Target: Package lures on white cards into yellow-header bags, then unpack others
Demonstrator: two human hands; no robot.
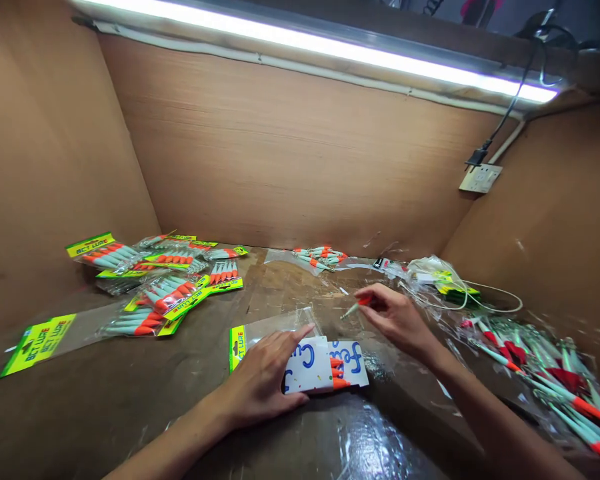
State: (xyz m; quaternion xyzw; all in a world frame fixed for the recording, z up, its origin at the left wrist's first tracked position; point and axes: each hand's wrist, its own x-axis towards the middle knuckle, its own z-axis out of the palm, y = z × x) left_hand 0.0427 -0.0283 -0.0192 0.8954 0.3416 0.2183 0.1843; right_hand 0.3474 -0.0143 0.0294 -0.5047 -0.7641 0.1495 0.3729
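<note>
A clear bag (280, 328) with a yellow header lies under a white card (347, 357) with blue writing. Orange float tips (338, 373) show at the card's lower edge, but whether they sit inside the bag is hard to tell. The left hand (265, 380) lies flat on the card, fingers spread, gripping nothing and covering part of the writing. Just behind the card, the right hand (395, 320) pinches one float (353, 309) between thumb and fingers. Left of the card lie filled packets (170, 287); right of it is a loose heap of floats (555, 380), cut off by the frame edge
</note>
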